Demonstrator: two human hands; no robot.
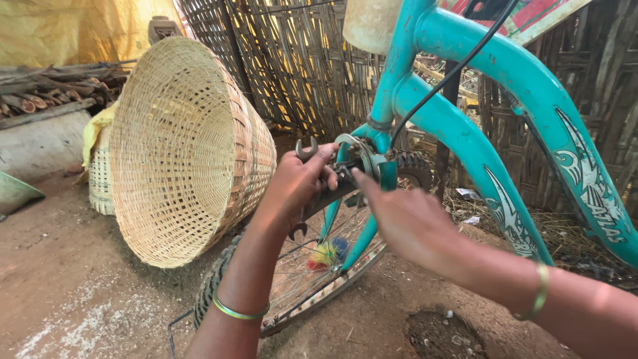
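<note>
Two hands meet at the centre of the frame, where the front brake [364,159] sits on the teal bicycle [465,126] just above the front wheel [312,266]. Our left hand [299,186] is closed around a double-ended spanner [306,150], whose open jaw sticks up above the knuckles while the other end peeps out below the wrist. Our right hand [405,216] is not gripping anything we can make out; its fingertips press on the brake from the right. We judge the spanner stiff, fairly heavy steel, probably slick with grime, best held mid-shank as it is now. The brake looks rigid but fiddly, to be steadied by its arms rather than its black cable [452,73]. At the left of the frame a big woven basket [179,153] lies on its side.
</note>
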